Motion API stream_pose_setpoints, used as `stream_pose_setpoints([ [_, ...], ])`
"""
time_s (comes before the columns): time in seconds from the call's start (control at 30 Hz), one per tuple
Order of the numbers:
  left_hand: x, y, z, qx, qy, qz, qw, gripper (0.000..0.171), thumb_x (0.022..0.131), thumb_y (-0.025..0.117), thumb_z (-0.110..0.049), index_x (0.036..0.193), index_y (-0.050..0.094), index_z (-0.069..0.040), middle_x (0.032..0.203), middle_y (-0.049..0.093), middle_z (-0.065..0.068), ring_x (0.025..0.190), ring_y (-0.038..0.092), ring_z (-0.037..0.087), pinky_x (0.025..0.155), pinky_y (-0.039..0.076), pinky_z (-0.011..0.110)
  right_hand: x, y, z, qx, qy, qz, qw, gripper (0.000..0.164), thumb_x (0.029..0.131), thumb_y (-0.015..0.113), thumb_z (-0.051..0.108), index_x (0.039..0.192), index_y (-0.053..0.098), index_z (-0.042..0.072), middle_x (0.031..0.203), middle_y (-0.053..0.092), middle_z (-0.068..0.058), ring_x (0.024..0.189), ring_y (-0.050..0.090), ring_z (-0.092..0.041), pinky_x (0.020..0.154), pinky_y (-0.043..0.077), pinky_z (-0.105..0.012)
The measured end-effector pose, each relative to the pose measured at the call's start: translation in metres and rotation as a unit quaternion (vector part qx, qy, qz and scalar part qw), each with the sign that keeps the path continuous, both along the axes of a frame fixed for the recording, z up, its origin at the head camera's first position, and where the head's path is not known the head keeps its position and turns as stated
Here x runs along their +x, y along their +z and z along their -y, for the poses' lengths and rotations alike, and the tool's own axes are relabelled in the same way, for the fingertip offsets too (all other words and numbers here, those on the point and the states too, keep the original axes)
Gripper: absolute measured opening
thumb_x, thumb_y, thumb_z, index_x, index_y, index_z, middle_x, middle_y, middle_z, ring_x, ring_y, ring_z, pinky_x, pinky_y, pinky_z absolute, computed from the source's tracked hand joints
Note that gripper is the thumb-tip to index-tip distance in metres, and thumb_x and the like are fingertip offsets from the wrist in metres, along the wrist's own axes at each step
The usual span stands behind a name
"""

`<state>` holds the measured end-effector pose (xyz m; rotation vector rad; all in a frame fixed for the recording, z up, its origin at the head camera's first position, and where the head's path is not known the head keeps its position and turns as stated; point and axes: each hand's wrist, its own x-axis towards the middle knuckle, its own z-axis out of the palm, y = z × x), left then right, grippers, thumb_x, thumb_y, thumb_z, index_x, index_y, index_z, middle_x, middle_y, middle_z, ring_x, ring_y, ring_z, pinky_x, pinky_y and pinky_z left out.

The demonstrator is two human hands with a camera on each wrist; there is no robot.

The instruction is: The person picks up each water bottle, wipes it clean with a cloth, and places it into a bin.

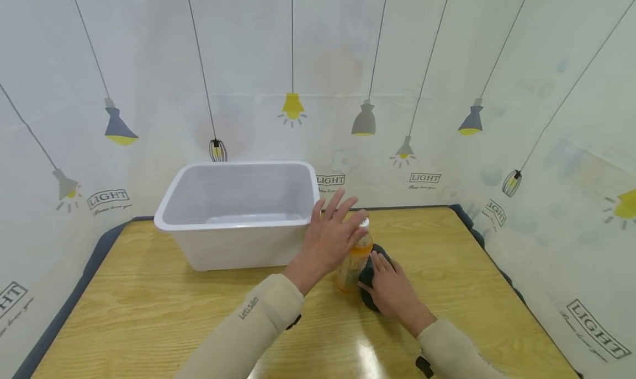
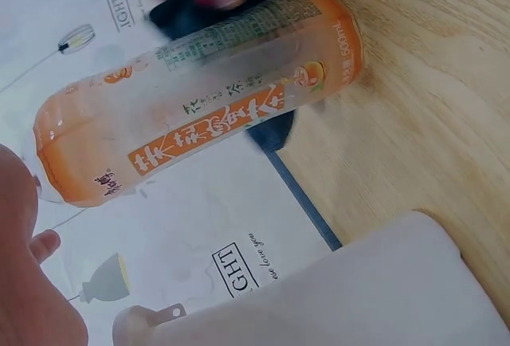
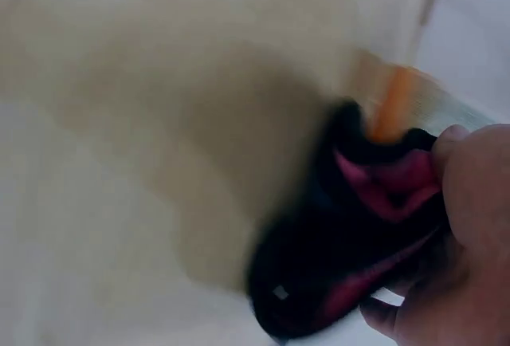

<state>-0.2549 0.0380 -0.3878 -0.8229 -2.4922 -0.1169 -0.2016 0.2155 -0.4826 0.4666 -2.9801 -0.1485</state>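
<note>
An orange-labelled plastic drink bottle point(image 1: 354, 263) with a white cap stands on the wooden table. My left hand point(image 1: 324, 242) is beside its upper part, fingers spread and fairly straight, fingertips right at the cap. In the left wrist view the bottle's label point(image 2: 215, 123) shows orange and green characters, and the cap is hidden behind the hand. My right hand point(image 1: 395, 292) grips a black, shoe-shaped item point(image 3: 311, 254) close against the bottle's right side. Pink lining shows in the item's opening in the right wrist view, which is blurred.
A deep white plastic bin point(image 1: 238, 249) stands at the back of the table, left of the bottle, its top uncovered. The wooden table point(image 1: 149, 318) has a dark edge. Pale wall sheeting point(image 1: 318, 48) printed with hanging lamps surrounds it on three sides.
</note>
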Motion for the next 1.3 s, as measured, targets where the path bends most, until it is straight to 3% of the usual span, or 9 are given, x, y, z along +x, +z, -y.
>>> stream_pose_setpoints([
  [0.13,0.000,0.000,-0.001,-0.006,0.003,0.004,1.0000,0.043,0.096,0.019,-0.053,0.133,0.035,-0.039,0.147,0.028,-0.006,0.143,0.008,0.022,0.110,0.016,0.050,0.000,-0.015,-0.001,0.024,-0.006,0.002,1.000,0.066,0.091,0.048,0.048,0.133,0.043,-0.003,0.146,0.033,-0.015,0.136,0.030,-0.029,0.108,0.025,-0.050],
  [0.27,0.000,-0.001,-0.002,-0.002,0.000,0.002,1.0000,0.042,0.096,0.020,-0.053,0.133,0.036,-0.038,0.148,0.029,-0.005,0.143,0.006,0.022,0.110,0.017,0.050,-0.001,-0.018,-0.004,0.017,-0.007,-0.003,1.000,0.067,0.090,0.049,0.047,0.135,0.041,-0.002,0.148,0.030,-0.014,0.138,0.025,-0.028,0.109,0.023,-0.050],
  [0.43,-0.001,-0.001,-0.002,0.002,-0.004,-0.005,1.0000,0.041,0.097,0.021,-0.053,0.132,0.036,-0.038,0.147,0.029,-0.005,0.143,0.007,0.022,0.109,0.017,0.050,-0.005,-0.014,-0.009,-0.085,0.001,0.025,0.996,0.051,0.091,0.051,0.040,0.118,0.057,-0.004,0.146,0.033,-0.015,0.138,0.025,-0.030,0.110,0.021,-0.051],
  [0.53,0.000,-0.001,-0.001,0.001,-0.003,-0.010,0.9999,0.040,0.096,0.022,-0.052,0.131,0.037,-0.038,0.146,0.030,-0.006,0.142,0.009,0.022,0.109,0.017,0.050,-0.008,-0.008,-0.013,-0.187,0.019,0.027,0.982,0.046,0.093,0.051,0.035,0.117,0.058,-0.004,0.142,0.038,-0.020,0.135,0.030,-0.034,0.108,0.023,-0.053],
  [0.63,0.000,-0.001,-0.001,-0.002,-0.002,-0.011,0.9999,0.040,0.096,0.023,-0.052,0.131,0.037,-0.038,0.146,0.030,-0.006,0.142,0.009,0.021,0.109,0.017,0.049,-0.010,0.002,-0.014,-0.278,0.045,0.020,0.959,0.050,0.095,0.047,0.034,0.133,0.044,0.000,0.136,0.045,-0.019,0.129,0.040,-0.032,0.106,0.029,-0.051],
  [0.73,-0.001,-0.002,-0.001,0.001,-0.004,-0.011,0.9999,0.040,0.096,0.023,-0.051,0.131,0.037,-0.038,0.146,0.030,-0.005,0.143,0.009,0.021,0.109,0.017,0.050,-0.012,0.017,-0.015,-0.332,0.064,0.004,0.941,0.050,0.097,0.043,0.035,0.138,0.037,0.008,0.131,0.050,-0.012,0.121,0.049,-0.025,0.101,0.037,-0.046],
  [0.8,-0.001,-0.002,-0.001,0.006,-0.008,-0.014,0.9999,0.039,0.096,0.025,-0.051,0.131,0.038,-0.037,0.146,0.031,-0.005,0.142,0.009,0.021,0.109,0.017,0.050,-0.013,0.029,-0.014,-0.350,0.066,-0.003,0.934,0.049,0.097,0.041,0.035,0.139,0.035,0.010,0.128,0.052,-0.009,0.118,0.051,-0.022,0.098,0.040,-0.044],
  [1.03,-0.001,0.000,-0.001,0.002,-0.007,-0.008,0.9999,0.040,0.096,0.025,-0.052,0.130,0.037,-0.037,0.146,0.030,-0.005,0.142,0.011,0.022,0.109,0.018,0.050,-0.012,0.063,-0.014,-0.334,0.052,-0.023,0.941,0.055,0.097,0.042,0.032,0.142,0.029,0.003,0.142,0.037,-0.019,0.129,0.039,-0.033,0.104,0.032,-0.050],
  [1.3,0.000,-0.001,-0.001,0.013,-0.010,-0.009,0.9998,0.038,0.096,0.024,-0.053,0.129,0.036,-0.039,0.146,0.031,-0.004,0.142,0.012,0.023,0.109,0.018,0.050,-0.012,0.080,-0.009,-0.314,0.069,-0.047,0.946,0.055,0.096,0.045,0.027,0.145,0.025,0.012,0.145,0.035,-0.011,0.131,0.038,-0.027,0.105,0.032,-0.048],
])
